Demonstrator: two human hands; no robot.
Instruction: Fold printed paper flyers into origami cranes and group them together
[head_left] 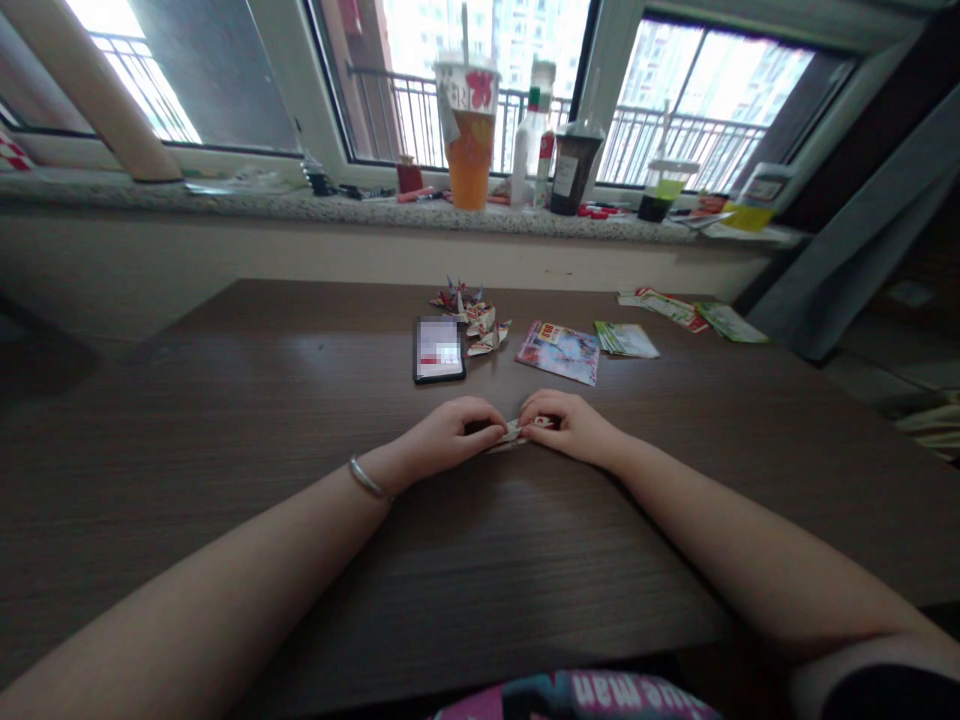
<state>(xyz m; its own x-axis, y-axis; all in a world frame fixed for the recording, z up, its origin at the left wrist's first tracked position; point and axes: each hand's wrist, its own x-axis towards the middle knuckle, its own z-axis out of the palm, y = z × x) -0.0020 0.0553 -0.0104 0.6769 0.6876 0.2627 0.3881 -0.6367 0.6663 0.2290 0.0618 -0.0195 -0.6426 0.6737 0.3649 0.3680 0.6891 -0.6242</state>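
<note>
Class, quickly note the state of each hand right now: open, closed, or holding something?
Left hand: closed, holding the left part of a small folded paper.
Right hand: closed, holding the right part of the same folded paper.

Wide dk-brown wood-grain table (247, 420): smooth, matt w/ faint sheen. Small wht-and-red folded paper piece (512, 434): creased, matt. Round silver metal bangle (365, 477): smooth, shiny. Flat pink-and-blue printed packet (559, 355): paper vs. plastic unclear. Long grey speckled stone-look sill (360, 208): dull. Tall clear plastic cup w/ orange liquid (470, 150): smooth, glossy. Hanging grey cloth curtain (840, 230): matt.
</note>
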